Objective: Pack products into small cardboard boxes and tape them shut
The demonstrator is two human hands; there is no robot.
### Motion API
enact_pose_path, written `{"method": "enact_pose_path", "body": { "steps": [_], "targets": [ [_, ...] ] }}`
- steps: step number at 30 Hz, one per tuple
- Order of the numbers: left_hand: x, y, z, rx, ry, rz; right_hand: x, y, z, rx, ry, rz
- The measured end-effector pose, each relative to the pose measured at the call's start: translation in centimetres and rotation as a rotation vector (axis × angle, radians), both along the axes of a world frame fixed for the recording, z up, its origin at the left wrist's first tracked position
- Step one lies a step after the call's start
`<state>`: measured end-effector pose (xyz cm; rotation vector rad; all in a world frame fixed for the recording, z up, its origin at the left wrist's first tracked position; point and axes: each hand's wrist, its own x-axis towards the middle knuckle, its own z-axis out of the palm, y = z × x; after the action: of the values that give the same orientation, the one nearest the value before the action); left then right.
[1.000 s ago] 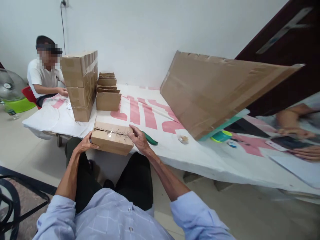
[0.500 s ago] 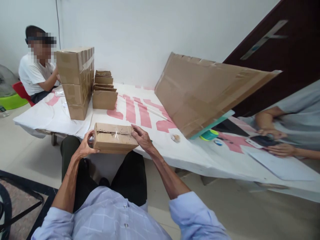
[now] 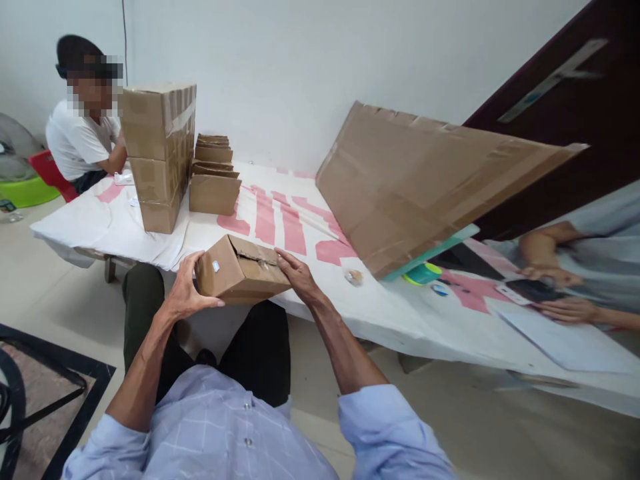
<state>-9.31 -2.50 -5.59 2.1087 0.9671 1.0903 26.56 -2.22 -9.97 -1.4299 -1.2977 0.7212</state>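
Observation:
A small cardboard box point(image 3: 255, 277) is held between my two hands at the near edge of the table, above my lap. It is turned at an angle, so one end with a small white label point(image 3: 216, 266) faces me. Along its top runs a ragged seam under clear tape. My left hand point(image 3: 189, 293) grips the labelled end, thumb along the lower edge and fingers behind. At the far right end, my right hand point(image 3: 300, 273) is closed on the box, its fingers on the upper corner.
Stacked cardboard boxes point(image 3: 157, 160) and folded cardboard pieces point(image 3: 215, 192) stand on the white-covered table point(image 3: 300, 293). A large cardboard sheet point(image 3: 425, 180) leans at the right, near a green tape roll point(image 3: 423, 273). One person point(image 3: 83, 140) sits far left; another's hands point(image 3: 565, 293) hold a phone at right.
The box has turned in my hands, bringing its labelled end into view. My left hand has shifted right with it. The whole view has swung slightly left.

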Motion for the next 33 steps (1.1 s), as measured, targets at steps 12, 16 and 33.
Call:
{"method": "enact_pose_path", "body": {
  "steps": [12,16,33],
  "targets": [
    [-1.5,-0.2,0.1,-0.014,-0.043,-0.058,-0.3,0.7,0.6,0.072,-0.169,-0.013],
    [-2.8,0.6,-1.6,-0.047,-0.014,-0.063,1.7,0.3,-0.3,-0.047,-0.583,-0.153],
    [-2.6,0.3,-3.0,-0.075,-0.138,-0.082,2.7,-0.6,-0.7,-0.349,-0.732,-0.375]
  ]
}}
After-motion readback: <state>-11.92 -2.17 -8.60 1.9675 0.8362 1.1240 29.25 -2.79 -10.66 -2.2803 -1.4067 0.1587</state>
